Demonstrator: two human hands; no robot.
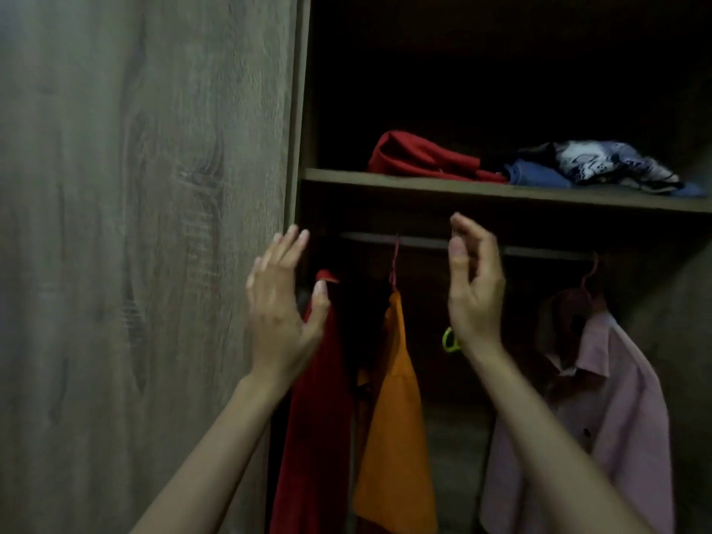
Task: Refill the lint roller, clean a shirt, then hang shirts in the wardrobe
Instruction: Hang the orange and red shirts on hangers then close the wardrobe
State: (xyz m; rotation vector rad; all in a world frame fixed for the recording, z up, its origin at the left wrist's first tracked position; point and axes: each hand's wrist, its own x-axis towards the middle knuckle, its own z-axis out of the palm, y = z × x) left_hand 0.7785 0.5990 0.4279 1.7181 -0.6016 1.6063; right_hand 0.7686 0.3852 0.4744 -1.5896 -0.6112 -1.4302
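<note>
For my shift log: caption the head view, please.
Both open hands, left and right, raised at the wardrobe rail, where red, orange and pink shirts hang.

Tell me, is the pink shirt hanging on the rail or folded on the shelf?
Hanging. The pink shirt hangs from a hanger hooked over the rail, below the shelf; both hands are off it.

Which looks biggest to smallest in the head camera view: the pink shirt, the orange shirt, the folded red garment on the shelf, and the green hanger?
1. pink shirt
2. orange shirt, close to the pink one; both run off the frame, so this order is unsure
3. folded red garment
4. green hanger, mostly hidden behind the right wrist
</note>
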